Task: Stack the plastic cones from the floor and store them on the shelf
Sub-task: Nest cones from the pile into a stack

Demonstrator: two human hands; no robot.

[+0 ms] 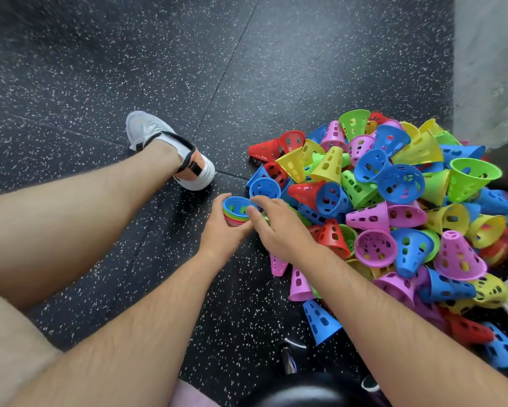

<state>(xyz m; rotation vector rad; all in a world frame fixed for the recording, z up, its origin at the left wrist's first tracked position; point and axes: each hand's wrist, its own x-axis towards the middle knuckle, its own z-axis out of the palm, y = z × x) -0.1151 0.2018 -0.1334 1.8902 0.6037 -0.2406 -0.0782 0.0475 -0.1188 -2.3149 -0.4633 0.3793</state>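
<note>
A person seated on the gym floor (100, 69) builds a stack (235, 212) of nested plastic cones: the left hand (222, 235) cups it from below, fingers wrapped round its side, while the right hand (279, 227) pinches its top blue rim between thumb and fingertips. Just beyond, a loose pile (394, 201) of red, yellow, green, blue and pink cones lies heaped on the floor toward the wall (491, 69); no shelf is in view. The cones look light, thin-walled and slightly springy (the holes offer fingerholds), so each is likely best taken by its wide rim.
</note>
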